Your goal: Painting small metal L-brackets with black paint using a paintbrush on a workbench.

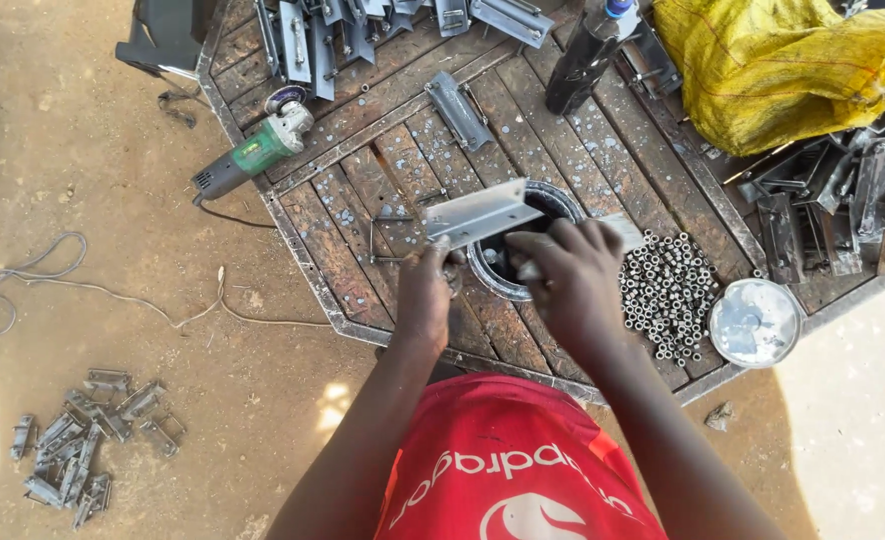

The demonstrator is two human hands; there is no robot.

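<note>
- While both hands work over the middle of the wooden table (603,150), the head view shows the left hand (428,295) closed around the lower end of a grey angle-iron piece (481,212), which juts out toward one o'clock across the round hole (511,262) at the table's centre.
- Right hand (571,280) sits at three o'clock of the left, fingers curled over a small pale metal part (625,230); just what it pinches I cannot tell, the knuckles hide it.
- Risk, as I judge it: the angle piece hangs right over that hole, so a loose grip could drop it or the small part straight down inside.
- At three o'clock of the right hand lies a heap of small steel nuts (668,290), near enough that a swung elbow could scatter them off the edge; a round metal lid (755,322) rests just beside them.
- Up at ten o'clock a green angle grinder (253,152) lies on the table rim with its cord (233,215) trailing onto the dirt, a likely snag for a foot.
- Farther off: a yellow sack (773,65) at one o'clock, a dark bottle (583,55) at twelve, finished metal brackets (313,40) at eleven, more brackets on the ground (83,440) at eight.
</note>
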